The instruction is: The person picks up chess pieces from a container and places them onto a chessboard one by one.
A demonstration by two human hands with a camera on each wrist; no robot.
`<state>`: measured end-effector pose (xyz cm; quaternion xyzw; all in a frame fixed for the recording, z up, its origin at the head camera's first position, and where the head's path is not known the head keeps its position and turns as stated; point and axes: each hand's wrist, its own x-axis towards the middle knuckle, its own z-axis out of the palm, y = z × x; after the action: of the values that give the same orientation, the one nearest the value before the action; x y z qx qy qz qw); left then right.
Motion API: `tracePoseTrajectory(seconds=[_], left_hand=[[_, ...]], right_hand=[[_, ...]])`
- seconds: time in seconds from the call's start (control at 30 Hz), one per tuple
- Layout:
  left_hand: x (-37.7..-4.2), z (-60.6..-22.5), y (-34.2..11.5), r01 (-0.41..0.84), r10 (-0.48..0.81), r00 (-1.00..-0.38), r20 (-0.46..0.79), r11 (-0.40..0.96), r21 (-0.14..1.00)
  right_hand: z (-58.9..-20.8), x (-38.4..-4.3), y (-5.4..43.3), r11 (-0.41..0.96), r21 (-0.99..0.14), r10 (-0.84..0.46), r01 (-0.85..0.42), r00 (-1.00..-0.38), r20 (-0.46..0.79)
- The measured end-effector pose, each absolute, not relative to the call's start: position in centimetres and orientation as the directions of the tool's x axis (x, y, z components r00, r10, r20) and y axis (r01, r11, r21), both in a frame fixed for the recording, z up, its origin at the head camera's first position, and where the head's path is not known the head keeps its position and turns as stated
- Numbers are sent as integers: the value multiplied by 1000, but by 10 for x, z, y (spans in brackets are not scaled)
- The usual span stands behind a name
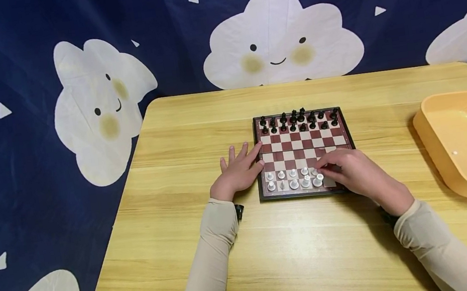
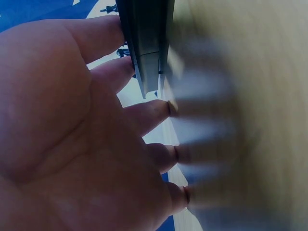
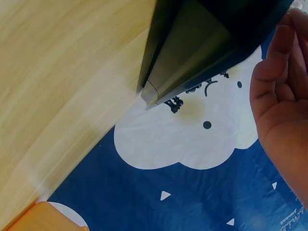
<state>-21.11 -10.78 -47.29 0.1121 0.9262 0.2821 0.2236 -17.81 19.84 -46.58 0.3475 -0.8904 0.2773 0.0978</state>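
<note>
The chessboard [image 1: 282, 147] lies flat on the wooden table [image 1: 299, 251], its black pieces [image 1: 303, 127] in two rows along the far side and its white pieces [image 1: 294, 184] in two partial rows along the near side. The left hand [image 1: 238, 174] is spread, thumb and forefinger touching the board's left edge; the right hand [image 1: 360, 173] pinches a white pawn [image 1: 314, 172] at the right end of the front white row. An orange tub [image 1: 441, 162] stands to the board's right, small white items on its floor.

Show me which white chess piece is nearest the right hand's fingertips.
The rightmost white piece in the row nearer the black pieces; it alone is at the fingertips of the right hand.
</note>
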Motion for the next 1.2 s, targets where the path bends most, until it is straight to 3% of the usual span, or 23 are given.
tracePoseTrajectory(seconds=[0.77,1.0,1.2], left_hand=[[-214,-473,-107,93,331,-879,-343,825,558],[-216,-474,-106,92,332,-877,-347,826,557],[-215,-474,-106,93,331,-879,-344,825,557]], right_hand=[[-457,-178,202,595,-437,-574,-675,-737,356],[-425,-171,241,721,-397,-473,-567,-822,317],[-395,-158,306,863,-402,-224,-306,-945,238]])
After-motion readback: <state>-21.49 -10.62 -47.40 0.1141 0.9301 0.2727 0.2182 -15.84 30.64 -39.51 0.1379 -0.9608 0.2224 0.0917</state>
